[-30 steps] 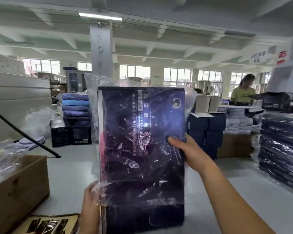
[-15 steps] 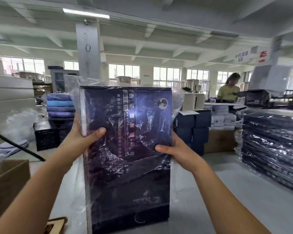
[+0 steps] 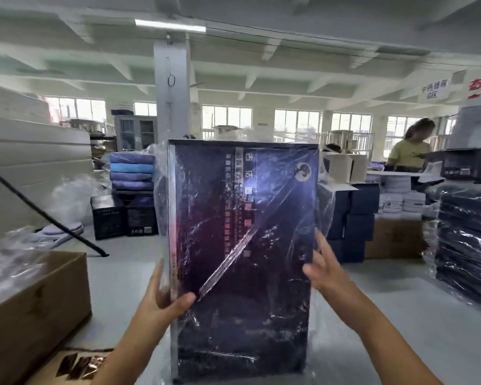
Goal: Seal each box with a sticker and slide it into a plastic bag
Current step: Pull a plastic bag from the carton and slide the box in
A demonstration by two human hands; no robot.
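Note:
A tall dark blue box [image 3: 242, 245] stands upright on the white table [image 3: 400, 315], wrapped in a crinkled clear plastic bag [image 3: 324, 207] that covers it from the top down. My left hand [image 3: 164, 304] grips the box's lower left edge, thumb across the front and fingers behind. My right hand [image 3: 325, 268] is at the right edge with fingers spread and straight, blurred, against the plastic; whether it touches the box I cannot tell.
An open cardboard carton [image 3: 34, 307] stands at the left, a gold-printed sheet [image 3: 78, 365] below it. Stacks of bagged dark boxes [image 3: 467, 237] fill the right. More dark boxes [image 3: 353, 218] stand behind. A person in a yellow shirt [image 3: 408, 151] works far right.
My left hand slid down from the box's upper left edge to its lower left edge. My right hand let go of the right side and opened. The bag now reaches lower.

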